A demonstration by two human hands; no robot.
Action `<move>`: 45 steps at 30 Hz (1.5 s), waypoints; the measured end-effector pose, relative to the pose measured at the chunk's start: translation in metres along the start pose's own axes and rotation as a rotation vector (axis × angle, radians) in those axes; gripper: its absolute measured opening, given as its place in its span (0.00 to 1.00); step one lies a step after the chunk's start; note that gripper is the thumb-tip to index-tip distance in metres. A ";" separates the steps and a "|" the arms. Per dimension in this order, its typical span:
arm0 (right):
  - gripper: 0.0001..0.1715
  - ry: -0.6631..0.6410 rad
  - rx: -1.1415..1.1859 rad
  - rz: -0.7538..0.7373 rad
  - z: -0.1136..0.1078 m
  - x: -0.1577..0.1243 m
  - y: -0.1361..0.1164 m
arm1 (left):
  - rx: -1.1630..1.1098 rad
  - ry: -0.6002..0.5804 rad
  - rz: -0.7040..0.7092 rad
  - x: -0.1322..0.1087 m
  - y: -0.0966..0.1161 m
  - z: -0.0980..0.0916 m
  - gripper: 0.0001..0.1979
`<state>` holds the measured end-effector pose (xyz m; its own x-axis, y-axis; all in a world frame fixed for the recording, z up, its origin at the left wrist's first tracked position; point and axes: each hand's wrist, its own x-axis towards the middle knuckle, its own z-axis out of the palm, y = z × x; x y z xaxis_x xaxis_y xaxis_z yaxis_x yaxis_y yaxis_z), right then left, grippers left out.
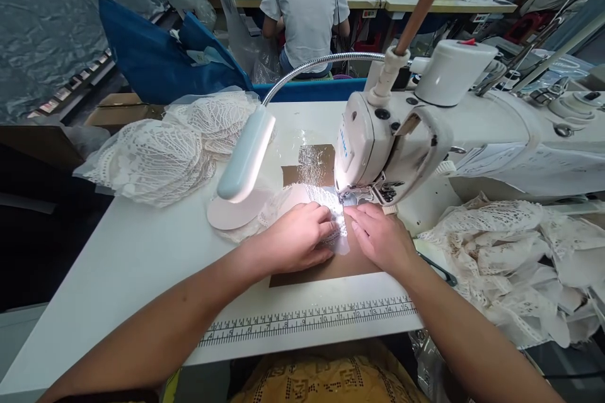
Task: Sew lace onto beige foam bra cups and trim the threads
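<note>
My left hand [302, 236] rests on a piece of white lace fabric [307, 195], fingers bent a little and pressing it down, thumb apart. My right hand [380, 233] lies flat on the other side, fingertips stretched towards the fabric's right edge, just in front of the presser foot [347, 194]. The lace runs up to the needle area of a white sewing machine [363, 132]. Under the hands is a brown sheet [307, 276] on the table. A pale oval piece [236, 209] sits left of the lace. My left palm hides part of the lace.
A lamp [248, 154] on a bendable metal neck hangs over the work. Lace pieces [155, 157] are heaped at left, and more lace [510, 258] at right, beside dark-handled scissors or snips [439, 269]. A ruler strip [307, 318] lines the table's front. A person [307, 6] sits ahead.
</note>
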<state>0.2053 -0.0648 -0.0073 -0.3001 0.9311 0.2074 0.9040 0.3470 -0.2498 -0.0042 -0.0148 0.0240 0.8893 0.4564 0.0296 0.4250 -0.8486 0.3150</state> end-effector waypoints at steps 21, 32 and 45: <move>0.19 -0.037 -0.086 -0.089 0.000 0.000 0.001 | 0.002 -0.059 -0.015 0.001 -0.006 0.000 0.20; 0.16 0.079 0.054 -0.209 0.000 -0.009 0.006 | -0.092 -0.023 0.003 0.000 -0.009 0.000 0.23; 0.14 0.044 -0.006 -0.239 0.004 -0.012 0.002 | 0.049 -0.011 -0.055 0.005 -0.004 0.010 0.25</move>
<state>0.2098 -0.0748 -0.0142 -0.4927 0.8166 0.3008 0.8105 0.5564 -0.1830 0.0005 -0.0115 0.0138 0.8661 0.4998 0.0035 0.4806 -0.8347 0.2688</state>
